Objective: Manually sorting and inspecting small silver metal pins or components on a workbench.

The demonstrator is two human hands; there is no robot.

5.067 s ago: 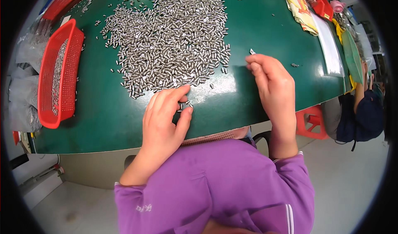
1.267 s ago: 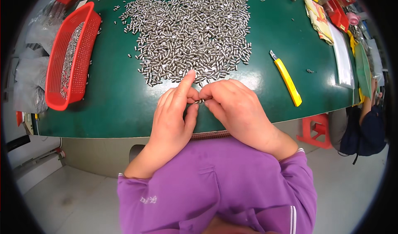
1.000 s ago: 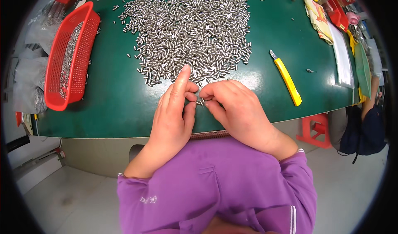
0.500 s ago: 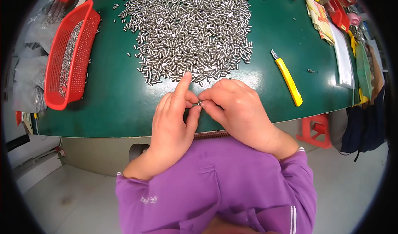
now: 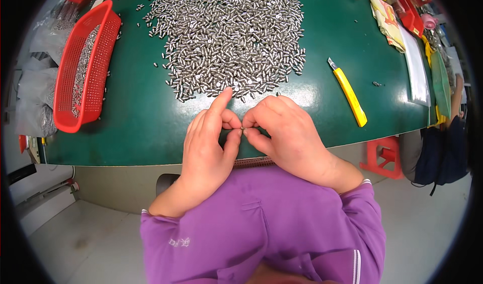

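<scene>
Both hands meet at the near edge of the green table [image 5: 136,128]: left hand [image 5: 206,146] and right hand [image 5: 287,133] pinch one small metal pin [image 5: 243,129] between thumb and fingertips, the left forefinger raised and free. Judged step — checking or fitting a single pin drawn from the loose heap of pins [image 5: 231,32] just beyond the hands. Any next move calls for a fine, steady fingertip grip — the piece is tiny. Red basket [image 5: 68,100] at far left holds more pins; a yellow knife [image 5: 348,92] lies to the right, untouched.
</scene>
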